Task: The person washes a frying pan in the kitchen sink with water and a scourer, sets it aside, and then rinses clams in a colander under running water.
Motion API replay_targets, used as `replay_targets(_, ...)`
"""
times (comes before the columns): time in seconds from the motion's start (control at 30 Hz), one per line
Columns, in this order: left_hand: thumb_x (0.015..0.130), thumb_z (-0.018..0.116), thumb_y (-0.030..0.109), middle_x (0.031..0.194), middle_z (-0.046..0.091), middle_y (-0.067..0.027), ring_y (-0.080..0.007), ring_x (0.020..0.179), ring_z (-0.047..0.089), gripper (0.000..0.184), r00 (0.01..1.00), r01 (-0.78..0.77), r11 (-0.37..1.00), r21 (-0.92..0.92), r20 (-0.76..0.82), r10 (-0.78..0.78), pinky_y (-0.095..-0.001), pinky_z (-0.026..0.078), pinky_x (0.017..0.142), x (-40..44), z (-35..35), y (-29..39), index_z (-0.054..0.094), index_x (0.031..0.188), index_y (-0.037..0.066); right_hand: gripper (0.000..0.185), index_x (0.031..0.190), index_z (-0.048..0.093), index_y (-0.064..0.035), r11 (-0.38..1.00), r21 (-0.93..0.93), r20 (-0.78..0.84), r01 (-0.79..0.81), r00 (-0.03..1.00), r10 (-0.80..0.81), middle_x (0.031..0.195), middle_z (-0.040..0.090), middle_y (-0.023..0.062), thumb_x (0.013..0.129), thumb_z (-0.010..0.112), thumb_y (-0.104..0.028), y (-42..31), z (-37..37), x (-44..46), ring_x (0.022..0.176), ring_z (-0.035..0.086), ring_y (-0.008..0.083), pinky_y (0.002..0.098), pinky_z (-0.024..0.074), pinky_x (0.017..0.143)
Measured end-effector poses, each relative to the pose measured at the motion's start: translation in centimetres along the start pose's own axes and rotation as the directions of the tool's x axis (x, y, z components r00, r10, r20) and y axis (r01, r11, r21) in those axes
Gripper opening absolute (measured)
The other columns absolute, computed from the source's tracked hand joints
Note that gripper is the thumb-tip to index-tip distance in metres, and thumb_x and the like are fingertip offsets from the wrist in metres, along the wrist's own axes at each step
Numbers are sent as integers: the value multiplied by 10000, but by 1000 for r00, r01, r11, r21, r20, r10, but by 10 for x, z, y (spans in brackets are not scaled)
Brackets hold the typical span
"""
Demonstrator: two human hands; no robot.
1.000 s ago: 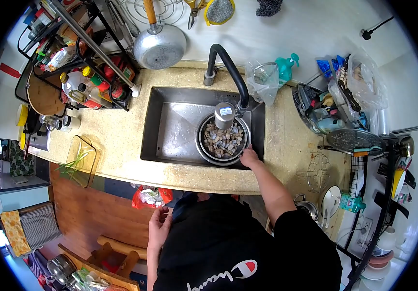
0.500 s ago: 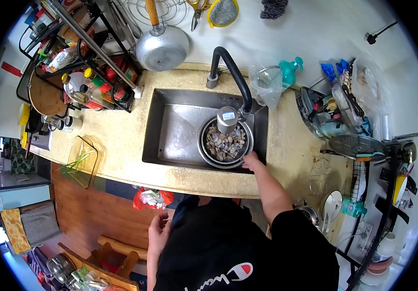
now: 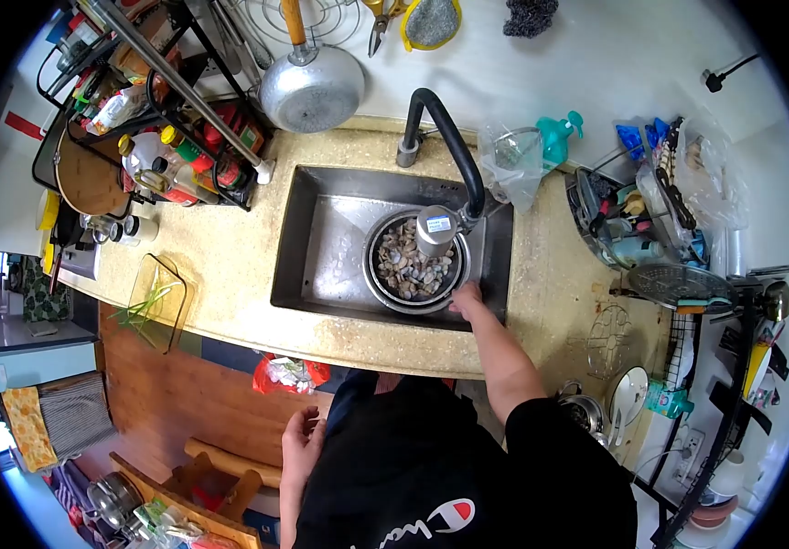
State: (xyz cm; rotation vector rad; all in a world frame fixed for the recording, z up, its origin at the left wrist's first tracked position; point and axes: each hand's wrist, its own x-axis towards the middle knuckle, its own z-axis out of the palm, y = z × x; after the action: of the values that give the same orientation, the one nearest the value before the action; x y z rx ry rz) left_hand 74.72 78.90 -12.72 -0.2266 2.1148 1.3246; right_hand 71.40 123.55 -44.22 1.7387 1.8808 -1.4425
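A round metal bowl [image 3: 370, 266] full of clams [image 3: 413, 265] sits in the right half of the steel sink [image 3: 326, 229]. The black faucet [image 3: 449, 128] arches over it, and its silver head [image 3: 435, 231] hangs above the clams. My right hand [image 3: 466, 300] is at the bowl's lower right rim, fingers bent against it; whether they grip the rim is hard to make out. Low beside my body, over the floor, my left hand [image 3: 303, 439] is loosely curled with fingers apart and nothing visible in it.
A glass dish [image 3: 161, 302] with green stalks lies on the counter's left edge. Bottles crowd a black rack [image 3: 188, 165] at the back left. Right of the sink are a plastic bag [image 3: 515, 169], a teal bottle [image 3: 556, 139], a utensil basket [image 3: 595, 229] and a wire rack [image 3: 610, 341].
The bowl of clams has shifted left in the sink, and my right hand has moved left with it. The whole view has drifted slightly. My left hand stays low.
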Motion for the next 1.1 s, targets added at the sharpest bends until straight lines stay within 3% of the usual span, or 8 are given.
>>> replay_targets(0.17,928,611,54,1053,629,-95,-147,913,608,271,1000,11,1000,-13,7,-11,-264,499,806,3,2,-2,559,1180,-28,522,1320,370,-30,981,23,243,-192,953,181,1049,607,201,848,587,24,-15,-11,-23,714,678,330,413,586,523)
replay_targets(0.37,935,600,45,1042,617,-73,-137,918,601,242,1000,14,1000,-17,11,-13,-263,493,805,5,2,4,555,1165,-15,460,1282,432,-51,989,-82,203,-123,969,138,1000,632,176,859,614,-67,-13,-17,-31,762,684,327,452,590,601)
replay_targets(0.5,934,602,44,1041,616,-72,-135,921,601,244,1000,-7,999,-40,14,8,-264,495,812,7,2,0,555,1166,-16,319,1151,578,-49,770,-583,-39,260,937,-346,1001,667,160,889,594,-231,-40,-26,-45,878,677,330,493,560,747)
replay_targets(0.57,934,603,47,1044,617,-73,-136,923,602,248,1000,-12,999,-44,23,13,-267,496,814,9,2,-2,554,1168,-17,323,1097,631,-36,825,-408,-76,392,886,-458,965,702,140,896,576,-283,-68,-16,-50,934,675,336,512,538,791)
replay_targets(0.63,934,605,53,1051,618,-77,-139,925,603,254,999,-17,999,-47,43,19,-270,497,814,12,3,-3,554,1172,-19,422,1167,598,-29,903,417,385,-101,920,-74,1145,656,198,906,570,-358,-96,-3,-45,1073,617,381,525,476,932)
replay_targets(0.67,925,611,53,1047,628,-91,-150,916,618,265,998,-41,999,-19,41,42,-276,504,801,14,4,-2,558,1172,-26,465,1182,578,-10,858,476,473,-191,878,-67,1187,625,218,908,562,-385,-110,1,-44,1109,592,388,524,454,964)
replay_targets(0.83,903,625,52,1045,650,-130,-180,894,658,284,995,-94,995,46,21,93,-295,524,761,13,3,12,570,1167,-38,652,1256,480,74,916,275,777,-291,628,-34,1435,401,264,916,554,-477,-137,15,-21,1292,451,374,502,387,1060)
replay_targets(1.1,906,625,59,1042,651,-126,-171,874,651,281,996,-87,996,-22,-17,86,-290,524,751,7,0,-9,573,1167,-34,706,1304,456,96,942,251,797,-223,600,-71,1360,495,262,951,494,-514,-140,17,-17,1248,496,392,483,427,1025)
